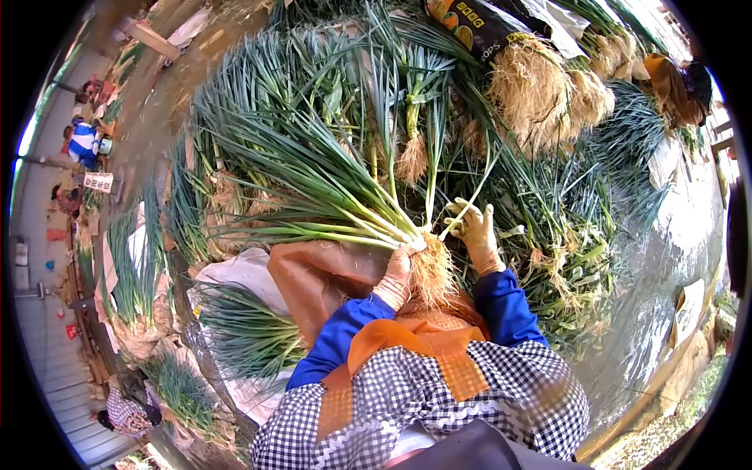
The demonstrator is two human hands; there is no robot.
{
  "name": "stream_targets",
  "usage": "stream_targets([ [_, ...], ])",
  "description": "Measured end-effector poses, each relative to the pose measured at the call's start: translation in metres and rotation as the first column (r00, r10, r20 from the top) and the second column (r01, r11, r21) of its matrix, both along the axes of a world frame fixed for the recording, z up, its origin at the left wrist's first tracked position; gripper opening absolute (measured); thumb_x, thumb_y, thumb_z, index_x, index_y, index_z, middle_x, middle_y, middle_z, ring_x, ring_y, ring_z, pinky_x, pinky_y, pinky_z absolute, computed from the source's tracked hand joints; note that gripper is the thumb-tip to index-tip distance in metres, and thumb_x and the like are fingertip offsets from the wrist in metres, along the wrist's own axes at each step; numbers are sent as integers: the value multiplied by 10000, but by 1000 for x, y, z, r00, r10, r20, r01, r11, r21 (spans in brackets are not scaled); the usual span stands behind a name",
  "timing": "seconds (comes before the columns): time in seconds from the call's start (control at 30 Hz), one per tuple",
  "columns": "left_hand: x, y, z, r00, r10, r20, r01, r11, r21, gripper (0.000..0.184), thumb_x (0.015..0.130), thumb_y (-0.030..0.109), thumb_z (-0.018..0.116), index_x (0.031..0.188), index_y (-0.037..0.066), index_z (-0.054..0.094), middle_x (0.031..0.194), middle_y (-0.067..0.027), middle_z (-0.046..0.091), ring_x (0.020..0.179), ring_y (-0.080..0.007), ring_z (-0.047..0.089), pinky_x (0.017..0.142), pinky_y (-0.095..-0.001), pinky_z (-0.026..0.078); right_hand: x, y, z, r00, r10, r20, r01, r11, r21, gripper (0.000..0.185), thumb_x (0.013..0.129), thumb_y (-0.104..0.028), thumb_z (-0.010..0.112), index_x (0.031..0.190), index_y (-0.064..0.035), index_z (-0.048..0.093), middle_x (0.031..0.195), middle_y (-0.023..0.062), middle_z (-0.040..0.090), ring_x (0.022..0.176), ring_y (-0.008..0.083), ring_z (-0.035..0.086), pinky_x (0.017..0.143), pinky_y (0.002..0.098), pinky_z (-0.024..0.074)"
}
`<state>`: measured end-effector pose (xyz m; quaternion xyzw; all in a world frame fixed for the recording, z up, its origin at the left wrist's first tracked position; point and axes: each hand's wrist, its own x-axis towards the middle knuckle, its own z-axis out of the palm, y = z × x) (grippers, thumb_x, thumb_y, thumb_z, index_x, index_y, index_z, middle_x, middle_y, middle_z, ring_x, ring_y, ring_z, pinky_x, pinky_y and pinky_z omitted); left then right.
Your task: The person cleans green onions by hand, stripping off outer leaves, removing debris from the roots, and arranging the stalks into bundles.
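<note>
My left hand (397,274) is closed around the base of a bunch of green onions (368,207), just above their pale, stringy roots (433,270). The leaves fan out up and to the left, over my lap. My right hand (476,233) is on the other side of the roots, its fingers curled at a thin stalk (472,200) that leans away from the bunch. Thumb and forefinger seem to pinch this stalk. Beyond both hands lies a large heap of green onions (274,102), with one rooted plant (412,157) lying on top.
Brown sheeting (301,274) covers my lap. Leaf and root scraps (572,270) lie at right. A tied bundle with thick roots (540,94) is at the upper right, beside a black printed bag (478,27). Another pile (247,329) rests at lower left. Other people (129,407) sit at far left.
</note>
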<state>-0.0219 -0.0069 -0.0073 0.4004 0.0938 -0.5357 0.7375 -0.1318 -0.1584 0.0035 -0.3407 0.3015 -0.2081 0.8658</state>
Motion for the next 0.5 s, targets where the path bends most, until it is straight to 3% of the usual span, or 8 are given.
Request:
stream_targets([
  [0.1,-3,-4,6,1000,-5,-28,2,993,-120,346,757,5,521,1101,-12,537,955,-68,577,877,-183,573,857,-302,471,-1,15,5,884,40,-465,-331,757,-564,392,903,-443,471,926,-81,620,822,53,665,713,175,616,620,280,464],
  [0.13,-4,-5,10,996,-12,-89,1,993,-120,387,761,10,520,1147,-22,513,991,-91,572,885,-196,574,871,-312,468,0,24,18,838,-229,-496,-415,323,-850,259,863,-314,572,740,-86,583,659,88,623,566,228,600,527,330,475],
  [0.17,-4,-6,10,996,-15,-87,5,992,-124,387,761,10,520,1147,-22,513,991,-91,572,885,-196,574,871,-312,468,0,26,11,788,-270,-553,-569,22,-822,217,833,-274,572,705,-99,560,627,118,585,547,283,584,495,378,466],
  [0.23,-2,-6,2,998,-1,-69,-10,987,-158,369,757,-10,499,1124,-24,529,946,-91,588,888,-195,580,850,-310,480,-13,26,24,861,-23,-508,-505,-161,-848,201,791,-240,572,655,-101,523,582,99,562,502,301,563,479,419,456],
  [0.33,-4,-7,16,993,22,-117,-38,990,-134,331,769,5,514,1098,-13,541,924,-94,592,854,-204,591,810,-323,501,-51,19,43,661,289,-692,-622,-305,-721,195,778,-264,566,663,-108,544,554,112,536,515,328,554,490,431,455],
  [0.4,-4,-7,24,992,57,-109,-64,996,-67,296,776,18,530,1070,-8,550,903,-87,596,826,-204,603,779,-329,518,-89,10,37,404,174,-898,-772,-462,-437,247,840,-334,513,732,-140,620,659,33,603,622,234,620,502,381,479],
  [0.47,-3,-7,19,992,27,-119,-38,995,-87,290,773,16,531,1061,-5,554,902,-78,598,827,-198,603,781,-323,517,-117,-19,10,45,-63,-997,-929,-368,-19,338,873,-408,493,930,-117,654,811,53,642,752,205,639,642,353,507],
  [0.5,-2,-6,13,993,-1,-122,-11,995,-102,283,770,15,532,1052,-3,558,901,-70,599,829,-192,603,784,-318,516,-115,-25,14,66,-116,-991,-957,-288,-30,357,876,-413,500,974,-101,643,858,76,645,797,215,637,689,345,504],
])
